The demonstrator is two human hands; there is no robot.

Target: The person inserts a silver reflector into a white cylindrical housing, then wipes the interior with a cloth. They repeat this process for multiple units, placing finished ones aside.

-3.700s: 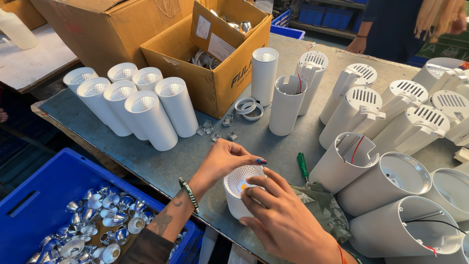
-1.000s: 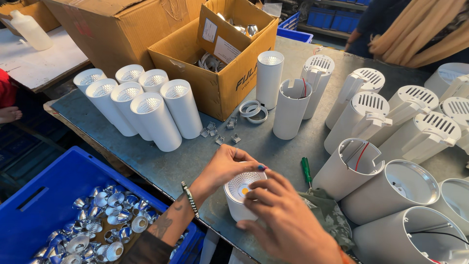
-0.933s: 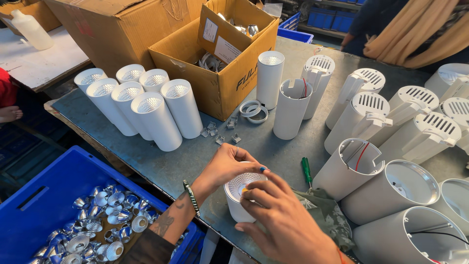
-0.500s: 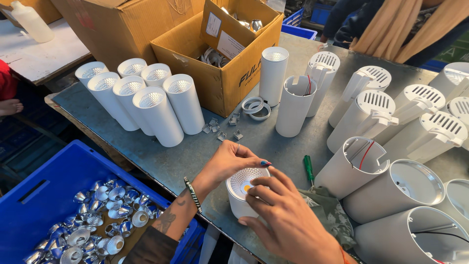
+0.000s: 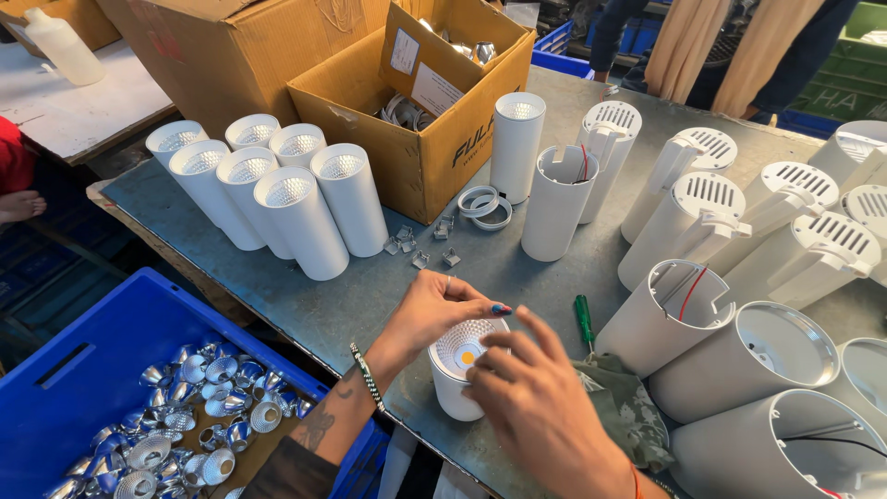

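Observation:
A white cylindrical lamp housing (image 5: 459, 370) stands upright near the front edge of the grey metal table (image 5: 360, 305), a faceted silver reflector and a small orange dot showing in its open top. My left hand (image 5: 430, 310) curls around its left rim, fingertips on the top edge. My right hand (image 5: 540, 407) reaches in from the lower right, its fingers spread over the housing's right rim and touching it.
Several finished white cylinders (image 5: 277, 199) stand at the left. Open cardboard boxes (image 5: 416, 102) sit behind. Open white housings (image 5: 739, 342) crowd the right. Small clips (image 5: 420, 245), white rings (image 5: 485, 203), a green screwdriver (image 5: 584, 319), a cloth (image 5: 619, 411). A blue crate of silver reflectors (image 5: 176, 416) lies below.
Both hands stay on the same housing. My right fingers have shifted slightly over the rim. The camera has drifted a little.

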